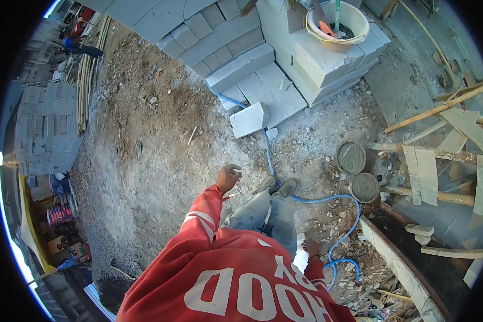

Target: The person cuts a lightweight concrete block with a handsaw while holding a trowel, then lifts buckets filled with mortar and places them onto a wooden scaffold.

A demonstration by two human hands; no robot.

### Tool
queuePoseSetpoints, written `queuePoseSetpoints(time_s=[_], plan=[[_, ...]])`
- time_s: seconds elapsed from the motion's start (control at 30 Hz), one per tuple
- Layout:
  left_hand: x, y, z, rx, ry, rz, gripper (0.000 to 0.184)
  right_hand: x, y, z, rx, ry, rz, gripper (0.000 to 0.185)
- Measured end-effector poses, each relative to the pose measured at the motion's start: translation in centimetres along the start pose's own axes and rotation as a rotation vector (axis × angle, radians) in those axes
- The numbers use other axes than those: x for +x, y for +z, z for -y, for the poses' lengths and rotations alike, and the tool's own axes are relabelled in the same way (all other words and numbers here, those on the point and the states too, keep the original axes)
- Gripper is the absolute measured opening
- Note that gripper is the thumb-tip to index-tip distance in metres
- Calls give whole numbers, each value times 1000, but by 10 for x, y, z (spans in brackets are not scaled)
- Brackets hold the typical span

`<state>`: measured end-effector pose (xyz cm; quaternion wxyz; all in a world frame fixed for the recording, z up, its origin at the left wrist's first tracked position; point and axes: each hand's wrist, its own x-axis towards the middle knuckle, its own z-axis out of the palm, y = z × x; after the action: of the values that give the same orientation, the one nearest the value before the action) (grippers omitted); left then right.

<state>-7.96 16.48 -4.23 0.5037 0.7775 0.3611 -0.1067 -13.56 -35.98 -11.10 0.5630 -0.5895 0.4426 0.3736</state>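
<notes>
My left hand (228,180) hangs out over the bare ground with its fingers loosely curled and a gap between them; I make out nothing held in it. Low at my right side, my right hand (310,248) is partly hidden by the red sleeve. Its fingers are against a bright white block-like piece (300,256), which my hoodie partly covers. Ahead of my shoes lies a loose pale block (249,120), tilted against the low course of blocks (271,88). A blue hose (268,153) runs from there past my feet.
A bucket (338,45) with tools stands on stacked blocks. Two round mortar-filled containers (351,157) sit right of my feet, beside scrap timber (440,118). A long trough (397,263) lies lower right. A block stack (48,129) and a distant person (80,47) are at left.
</notes>
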Motion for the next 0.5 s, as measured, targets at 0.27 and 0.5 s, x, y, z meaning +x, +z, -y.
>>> queuePoseSetpoints(time_s=[0.27,0.5], plan=[[32,-24,70,248,-171,82,30,111,82,14,-272,-163,30,15],[193,-52,225,168,-353,122,28,275,216,39,-575,-419,45,18]])
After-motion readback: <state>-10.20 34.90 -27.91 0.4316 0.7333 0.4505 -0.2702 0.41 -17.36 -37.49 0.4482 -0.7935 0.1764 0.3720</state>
